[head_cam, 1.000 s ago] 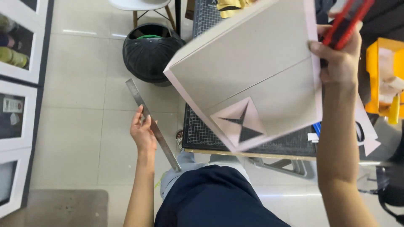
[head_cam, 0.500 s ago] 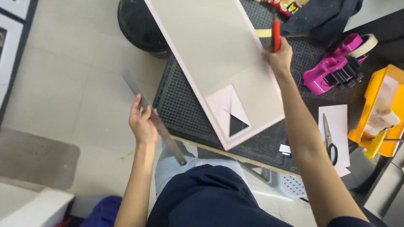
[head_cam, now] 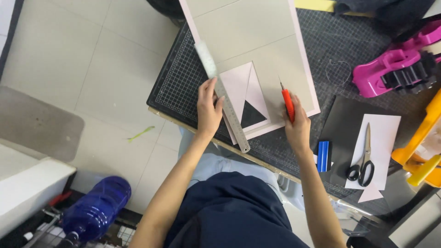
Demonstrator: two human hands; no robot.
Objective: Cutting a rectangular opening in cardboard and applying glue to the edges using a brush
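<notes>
Left hand: fingers spread flat, pinning the metal ruler on the grey board's left edge as a cutting guide.
Right hand: closed round a red craft knife, blade toward twelve o'clock.
Board: on the cutting mat, twelve o'clock.
Around: scissors and blue block at three; pink tape dispenser at two, clear of the cut.

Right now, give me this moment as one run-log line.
left hand: pressing metal ruler on grey board | right hand: gripping red craft knife, tip on board | board: flat on cutting mat | scissors: untouched
</notes>
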